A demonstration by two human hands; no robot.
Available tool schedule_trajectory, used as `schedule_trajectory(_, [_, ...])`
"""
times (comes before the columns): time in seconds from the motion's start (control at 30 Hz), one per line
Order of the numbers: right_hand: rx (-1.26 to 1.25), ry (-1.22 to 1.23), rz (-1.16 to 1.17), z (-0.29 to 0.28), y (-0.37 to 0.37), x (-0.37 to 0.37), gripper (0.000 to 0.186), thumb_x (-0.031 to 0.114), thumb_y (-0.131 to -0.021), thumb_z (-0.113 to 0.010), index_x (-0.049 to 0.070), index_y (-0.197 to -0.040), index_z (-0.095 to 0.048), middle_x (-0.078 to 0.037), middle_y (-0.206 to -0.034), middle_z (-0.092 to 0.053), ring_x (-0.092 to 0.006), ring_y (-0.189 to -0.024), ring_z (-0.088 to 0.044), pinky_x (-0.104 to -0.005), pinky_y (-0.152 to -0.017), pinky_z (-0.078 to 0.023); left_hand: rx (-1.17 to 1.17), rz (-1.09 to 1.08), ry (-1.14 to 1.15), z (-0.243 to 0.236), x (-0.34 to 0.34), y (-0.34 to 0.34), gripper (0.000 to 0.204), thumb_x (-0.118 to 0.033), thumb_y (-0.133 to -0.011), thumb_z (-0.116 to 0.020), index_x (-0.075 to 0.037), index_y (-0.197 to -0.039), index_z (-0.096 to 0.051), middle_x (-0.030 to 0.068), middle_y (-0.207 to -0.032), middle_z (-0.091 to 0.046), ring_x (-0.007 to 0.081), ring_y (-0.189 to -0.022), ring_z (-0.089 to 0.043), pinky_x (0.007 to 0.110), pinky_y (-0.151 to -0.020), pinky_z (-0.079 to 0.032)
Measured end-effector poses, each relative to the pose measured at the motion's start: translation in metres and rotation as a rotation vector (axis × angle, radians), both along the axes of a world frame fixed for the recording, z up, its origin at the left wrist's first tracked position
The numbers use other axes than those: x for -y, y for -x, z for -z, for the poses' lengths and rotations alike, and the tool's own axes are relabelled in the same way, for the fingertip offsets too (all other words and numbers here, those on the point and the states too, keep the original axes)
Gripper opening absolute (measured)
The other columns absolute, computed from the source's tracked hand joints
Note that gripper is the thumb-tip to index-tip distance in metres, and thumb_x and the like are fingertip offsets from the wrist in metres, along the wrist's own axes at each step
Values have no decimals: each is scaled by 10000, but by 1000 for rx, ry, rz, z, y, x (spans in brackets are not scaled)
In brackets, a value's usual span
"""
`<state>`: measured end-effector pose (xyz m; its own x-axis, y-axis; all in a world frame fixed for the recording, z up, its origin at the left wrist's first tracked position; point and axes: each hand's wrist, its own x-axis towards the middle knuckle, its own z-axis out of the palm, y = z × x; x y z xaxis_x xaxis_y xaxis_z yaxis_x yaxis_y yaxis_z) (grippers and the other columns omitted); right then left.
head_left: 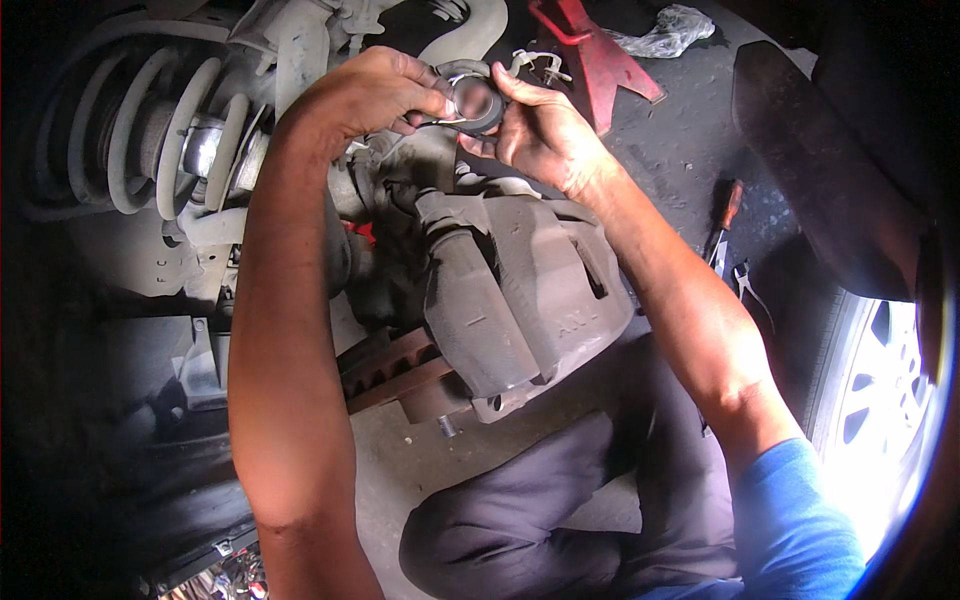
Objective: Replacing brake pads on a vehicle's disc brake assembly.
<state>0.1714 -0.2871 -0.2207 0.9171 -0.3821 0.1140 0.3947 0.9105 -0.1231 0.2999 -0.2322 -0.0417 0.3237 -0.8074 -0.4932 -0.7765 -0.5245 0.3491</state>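
Near the top middle, both my hands are closed around a small round part point(478, 103) with a dark rim and a brownish, shiny middle. The fingertips of my left hand point(390, 92) pinch its left edge, where a thin light-coloured strip shows. My right hand point(545, 130) grips the opposite side, thumb on top and fingers below. Whether the part is loose or fixed to the suspension behind it, I cannot tell. Just below my hands sits a large grey brake caliper point(530, 290), over a rusty brake disc point(400, 370).
A coil spring point(145, 130) stands at the left. Beyond my right hand is a red jack stand point(595, 70), with a clear plastic bag point(675, 32) behind. A screwdriver point(731, 208) and pliers point(747, 283) lie on the floor near a wheel point(880, 370). A dark panel point(825, 170) hangs at right.
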Motion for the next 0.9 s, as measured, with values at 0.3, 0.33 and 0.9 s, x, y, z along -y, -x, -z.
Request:
schedule_trajectory(0.3, [-19, -5, -11, 3, -1, 0, 295, 344, -1029, -554, 99, -1188, -593, -39, -1141, -639, -148, -1074, -581, -477, -1012, -428, 117, -8, 18, 3, 0, -2, 377, -299, -775, -802, -60, -1057, -729, 30, -920, -704, 123, -838, -612, 295, -789, -515])
schedule_trajectory(0.33, [-16, -19, -11, 3, -1, -1, 295, 341, -1028, -557, 97, -1190, -591, -41, -1139, -638, -149, -1069, -582, -476, -1010, -431, 119, -7, 21, 3, 0, -1, 382, -302, -774, -803, -59, -1059, -728, 30, -918, -704, 123, -837, -611, 296, -786, -516])
schedule_trajectory(0.9, [1, -38, -1, 3, -2, 1, 314, 334, -1008, -592, 78, -1189, -583, -37, -1056, -615, -161, -1031, -580, -470, -984, -455, 43, -26, 75, 3, -2, -1, 229, -283, -859, -726, -83, -971, -726, -9, -839, -699, 81, -717, -542, 265, -669, -456])
